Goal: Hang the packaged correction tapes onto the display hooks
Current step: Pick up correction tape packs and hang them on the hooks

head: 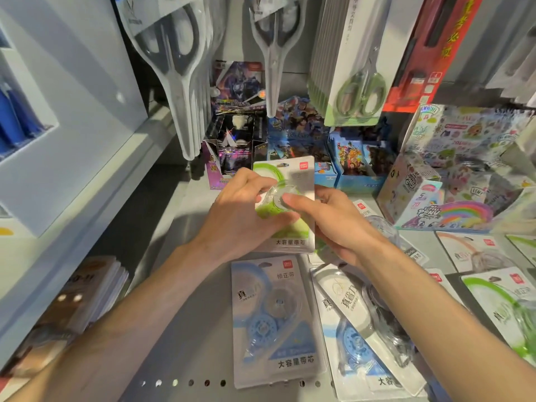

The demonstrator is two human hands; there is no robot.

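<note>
I hold a green packaged correction tape [301, 181] upright above the grey shelf [179, 285]. My left hand [240, 216] grips its left side and blister. On its right edge sits my right hand [330, 221], thumb pressed on the blister. On the shelf below lie a blue packaged tape [275, 320], another blue one [356, 338] partly under my right forearm, a second green one [504, 311] at the right edge, and a pink one [475, 253]. No bare display hook shows; the hangers above carry scissors.
Packaged scissors [174, 68] hang at upper left and centre [272, 53], green-handled ones [359, 82] at upper right. Card boxes [295, 134] and a pony box [417, 195] line the shelf back. Notebooks [92, 288] lie at left beside a white side panel [72, 117].
</note>
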